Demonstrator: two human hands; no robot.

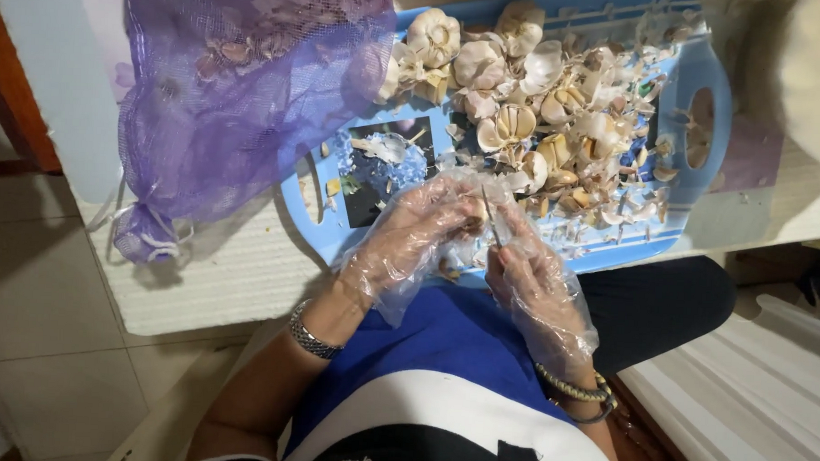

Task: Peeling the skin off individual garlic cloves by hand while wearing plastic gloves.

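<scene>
White woven surface (236, 279) carries a blue tray (714, 114) heaped with garlic bulbs (489, 61) and loose skins, many left whole, while the gloved left hand (410, 235) grips a clove (474, 215) and the right hand (527, 271) clasps a small knife (490, 215).

Even soft daylight, slight wide-angle edge stretch, mild blur

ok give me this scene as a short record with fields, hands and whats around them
left hand: gloved left hand holds a garlic clove
right hand: gloved right hand holds a thin blade against the clove
tray: blue tray piled with garlic bulbs and loose skins
bag: purple mesh bag at the tray's left end
wrists: metal bracelet on left, braided bands on right
</scene>
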